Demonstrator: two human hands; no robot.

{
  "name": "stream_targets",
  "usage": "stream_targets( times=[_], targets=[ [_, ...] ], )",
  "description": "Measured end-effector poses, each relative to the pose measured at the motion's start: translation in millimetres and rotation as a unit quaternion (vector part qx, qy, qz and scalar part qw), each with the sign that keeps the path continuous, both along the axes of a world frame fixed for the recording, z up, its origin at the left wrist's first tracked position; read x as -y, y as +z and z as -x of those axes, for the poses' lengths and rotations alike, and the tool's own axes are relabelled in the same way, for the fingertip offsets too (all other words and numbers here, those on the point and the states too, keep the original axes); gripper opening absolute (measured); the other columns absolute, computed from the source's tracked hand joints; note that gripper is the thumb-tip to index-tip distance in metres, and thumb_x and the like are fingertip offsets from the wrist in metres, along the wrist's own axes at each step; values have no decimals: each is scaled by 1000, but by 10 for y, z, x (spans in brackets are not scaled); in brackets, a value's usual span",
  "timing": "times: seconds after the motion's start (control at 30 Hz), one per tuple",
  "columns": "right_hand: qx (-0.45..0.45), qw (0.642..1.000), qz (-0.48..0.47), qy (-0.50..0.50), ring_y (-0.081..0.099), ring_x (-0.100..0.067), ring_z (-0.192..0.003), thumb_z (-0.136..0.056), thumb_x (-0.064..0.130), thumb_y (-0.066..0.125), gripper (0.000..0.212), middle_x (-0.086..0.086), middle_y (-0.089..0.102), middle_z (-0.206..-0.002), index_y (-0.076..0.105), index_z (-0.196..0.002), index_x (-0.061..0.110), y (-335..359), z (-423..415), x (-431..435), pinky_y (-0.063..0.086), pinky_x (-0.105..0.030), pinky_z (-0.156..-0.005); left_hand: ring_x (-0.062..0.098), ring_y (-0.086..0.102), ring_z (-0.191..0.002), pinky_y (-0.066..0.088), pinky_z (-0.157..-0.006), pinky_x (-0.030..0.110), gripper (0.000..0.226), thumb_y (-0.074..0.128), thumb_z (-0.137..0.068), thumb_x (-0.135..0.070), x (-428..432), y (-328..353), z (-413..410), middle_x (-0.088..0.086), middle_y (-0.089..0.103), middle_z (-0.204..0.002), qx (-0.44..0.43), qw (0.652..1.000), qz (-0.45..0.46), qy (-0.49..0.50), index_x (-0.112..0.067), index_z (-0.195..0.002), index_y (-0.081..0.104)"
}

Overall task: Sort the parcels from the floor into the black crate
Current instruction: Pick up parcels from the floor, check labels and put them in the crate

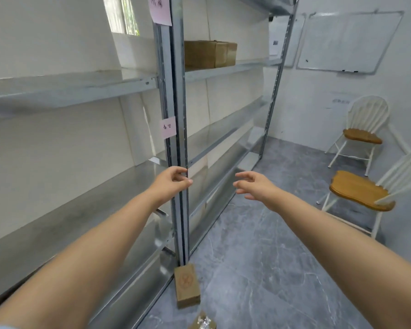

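Parcel (pixel 187 288) beside shelf post (pixel 179 115)

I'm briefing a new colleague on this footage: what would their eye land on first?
Two bare arms reach forward mid-frame: the left hand loosely curled at the metal shelving post, the right hand spread open in the air. A small cardboard parcel sits on the grey floor at the post's foot, and two white chairs with wooden seats stand at the right.
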State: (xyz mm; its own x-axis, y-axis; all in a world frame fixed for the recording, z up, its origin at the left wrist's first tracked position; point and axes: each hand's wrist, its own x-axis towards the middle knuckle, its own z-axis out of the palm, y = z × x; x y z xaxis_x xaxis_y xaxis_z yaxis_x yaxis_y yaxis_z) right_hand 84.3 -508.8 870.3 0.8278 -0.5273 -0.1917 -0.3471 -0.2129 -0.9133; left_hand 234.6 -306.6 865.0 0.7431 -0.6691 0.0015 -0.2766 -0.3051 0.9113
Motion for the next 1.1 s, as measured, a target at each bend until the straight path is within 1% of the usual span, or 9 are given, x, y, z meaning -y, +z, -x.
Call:
stream_targets(
  times=[0.17, 0.33, 0.43, 0.6, 0.7, 0.9, 0.97, 1.03, 1.1],
  targets=[
    [-37, 994, 10, 104, 64, -10, -90, -88, 22, 62, 42, -4, 62, -117, 51, -128, 19, -357, -970, 525, 49, -28, -83, 14, 60, -99, 48, -90, 31, 47, 68, -84, -23, 269, -403, -487, -7, 62, -100, -28, 997, -13, 76, -16, -127, 50],
    [-89, 963, -29, 252, 65, -10, -90, -88, 25, 63, 43, 2, 65, -108, 50, -129, 19, -917, -1930, 722, 50, -30, -88, 10, 57, -76, 45, -66, 10, 35, 63, -86, -6, 345, -1017, -800, 2, 60, -87, -70, 963, -26, 257, 0, -120, 57],
    [-127, 948, -50, 288, 66, -17, -99, -87, 27, 64, 43, -2, 64, -114, 52, -127, 18, -1465, -2223, 747, 51, -29, -84, 17, 55, -87, 43, -72, 19, 34, 60, -88, -5, 362, -1576, -814, 10, 58, -96, -121, 940, -44, 316, 2, -121, 54],
    [-205, 916, -71, 336, 64, -11, -91, -87, 27, 64, 41, -1, 62, -112, 51, -126, 20, -2657, -2266, 630, 49, -30, -87, 10, 49, -71, 39, -54, 2, 33, 60, -89, -4, 307, -2629, -716, 11, 55, -90, -198, 902, -67, 379, 3, -121, 54],
    [-244, 898, -80, 357, 64, -13, -95, -87, 26, 65, 38, 2, 64, -107, 52, -123, 21, -3577, -2204, 555, 48, -32, -91, 8, 45, -63, 39, -53, 4, 31, 60, -88, -1, 221, -3517, -626, 3, 51, -72, -237, 878, -75, 408, 5, -118, 55],
    [-353, 849, -55, 389, 60, -19, -101, -88, 20, 63, 43, -4, 60, -113, 50, -128, 17, -5906, -1836, 629, 46, -30, -86, 8, 53, -70, 41, -55, 8, 36, 62, -88, -10, 191, -5920, 60, 3, 55, -80, -331, 844, -134, 400, -1, -122, 56],
    [-381, 835, -45, 396, 59, -18, -99, -87, 23, 64, 46, -6, 59, -114, 49, -129, 15, -6711, -1716, 656, 46, -32, -86, 18, 59, -85, 43, -58, 18, 38, 63, -88, -22, 191, -6727, 313, 6, 58, -98, -393, 815, -182, 384, -7, -123, 55],
    [-408, 820, -25, 400, 58, -21, -103, -86, 26, 65, 49, -8, 58, -119, 48, -131, 14, -7431, -1629, 664, 46, -32, -85, 26, 57, -105, 44, -71, 29, 41, 60, -90, -33, 176, -7451, 528, 8, 55, -117, -472, 776, -229, 351, -10, -123, 52],
    [-432, 809, -17, 398, 55, -23, -106, -86, 27, 66, 55, -10, 53, -129, 44, -135, 15, -8022, -1549, 655, 45, -31, -82, 28, 54, -110, 42, -77, 37, 41, 57, -91, -38, 207, -8029, 704, 7, 52, -117, -518, 751, -259, 319, -9, -119, 53]
  ],
)
